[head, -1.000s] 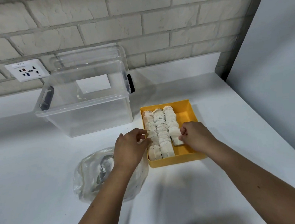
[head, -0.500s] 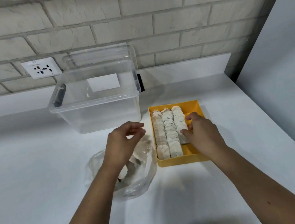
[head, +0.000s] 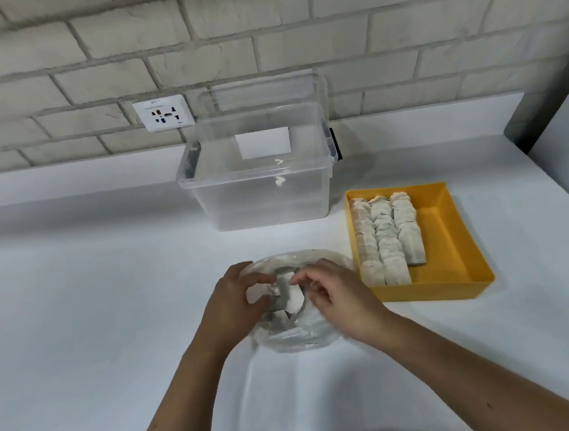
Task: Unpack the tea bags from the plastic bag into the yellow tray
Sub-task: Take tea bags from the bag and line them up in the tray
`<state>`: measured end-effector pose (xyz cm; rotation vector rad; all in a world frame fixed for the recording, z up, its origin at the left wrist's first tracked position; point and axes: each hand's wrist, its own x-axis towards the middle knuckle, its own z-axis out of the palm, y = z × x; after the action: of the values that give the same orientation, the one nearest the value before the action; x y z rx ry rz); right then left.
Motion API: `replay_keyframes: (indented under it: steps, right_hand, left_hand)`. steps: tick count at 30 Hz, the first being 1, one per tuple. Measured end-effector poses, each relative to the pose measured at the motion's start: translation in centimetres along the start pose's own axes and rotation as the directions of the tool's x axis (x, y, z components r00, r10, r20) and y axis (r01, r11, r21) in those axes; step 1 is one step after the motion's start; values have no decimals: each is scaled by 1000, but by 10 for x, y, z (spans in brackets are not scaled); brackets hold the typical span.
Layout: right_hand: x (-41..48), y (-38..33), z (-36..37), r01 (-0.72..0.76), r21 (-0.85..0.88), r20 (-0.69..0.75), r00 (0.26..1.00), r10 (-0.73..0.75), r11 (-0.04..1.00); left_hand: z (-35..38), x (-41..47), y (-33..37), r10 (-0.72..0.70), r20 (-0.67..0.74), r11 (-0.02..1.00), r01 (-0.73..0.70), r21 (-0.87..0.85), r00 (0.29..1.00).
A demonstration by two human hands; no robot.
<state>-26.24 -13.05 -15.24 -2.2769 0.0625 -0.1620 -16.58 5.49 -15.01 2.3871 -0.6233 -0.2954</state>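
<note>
Head view: your left hand (head: pixel 233 300) curls its fingers round the left rim of the plastic bag (head: pixel 297 339), which lies on the white counter (head: pixel 79 319) just left of the yellow tray (head: pixel 431 293). Your right hand (head: pixel 338 300) has curled fingers at the bag's mouth beside a tea bag (head: pixel 294 302); blur hides whether it pinches it. 3 rows of tea bags (head: pixel 386 237) fill the tray's left side, and a bare strip runs along its right wall. A clear storage box (head: pixel 257 197) stands behind the bag, apart from it. Open counter spreads to your left.
</note>
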Motion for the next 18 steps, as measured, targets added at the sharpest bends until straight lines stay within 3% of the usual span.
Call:
replay_keyframes:
  steps: [5,10,14,18]
  right_hand:
    - [10,9,12,33,-225,135,991,-2,974]
    - [13,10,20,27,-300,109,994,6,954]
    - [12,11,19,10,-243,53,999,3,970]
    - [13,6,9,-67,2,-82,994,67,998]
  left_hand:
    - [4,-5,-4,20,130,1000,-18,-11,991]
    - [7,-10,-13,74,190,997,-71,-24,979]
    - [8,-16,-13,91,175,993,-102,53,980]
    - [5,-17,-17,217,-18,974,-216,65,976]
